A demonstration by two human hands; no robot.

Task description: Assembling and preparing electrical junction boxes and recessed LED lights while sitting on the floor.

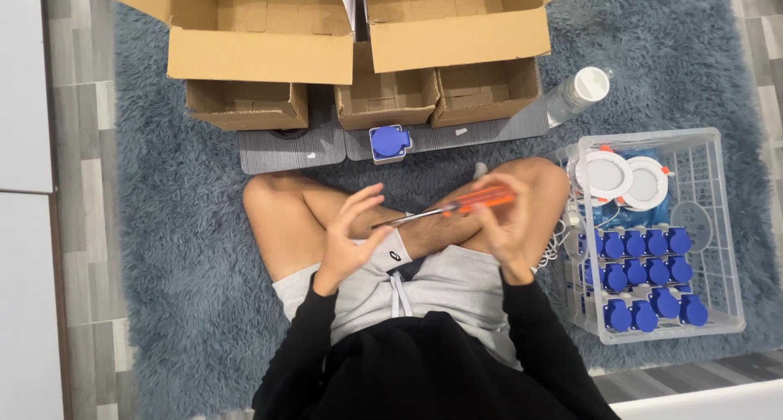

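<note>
Seated cross-legged at the frame's centre, a person pinches an orange-handled metal screwdriver (457,206) in the right hand (504,224), its tip toward the left hand's (349,239) loosely spread fingers; a steady grip looks advisable.

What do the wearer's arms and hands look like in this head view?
Both arms are in long black sleeves reaching the wrists. The left hand and right hand are bare: no gloves, and no rings, watch or markings that I can make out. No cables or straps show on either arm.
</note>
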